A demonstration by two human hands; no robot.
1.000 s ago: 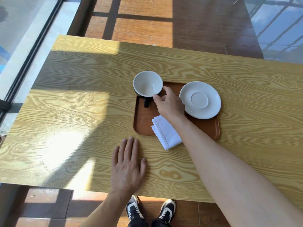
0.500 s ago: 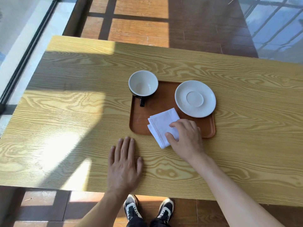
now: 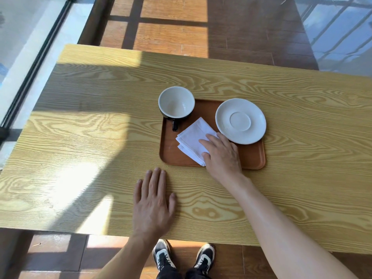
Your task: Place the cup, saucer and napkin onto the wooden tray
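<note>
A brown wooden tray (image 3: 170,156) lies in the middle of the table. On its far left corner stands a cup (image 3: 176,102), white inside and dark outside, with its handle pointing toward me. A white saucer (image 3: 240,121) rests on the tray's far right part. A folded white napkin (image 3: 192,137) lies on the tray between them. My right hand (image 3: 222,156) rests on the napkin's near right side, thumb at its edge and fingers on top. My left hand (image 3: 154,202) lies flat on the table in front of the tray, fingers apart, holding nothing.
The light wooden table (image 3: 80,148) stretches wide to the left and right of the tray, with its near edge just above my shoes (image 3: 182,256). A glass wall with a dark frame (image 3: 30,71) runs along the left. Brown floorboards lie beyond the far edge.
My right hand left the cup, came back to the napkin at the tray's near edge and slid it farther onto the tray. My left hand stayed flat.
</note>
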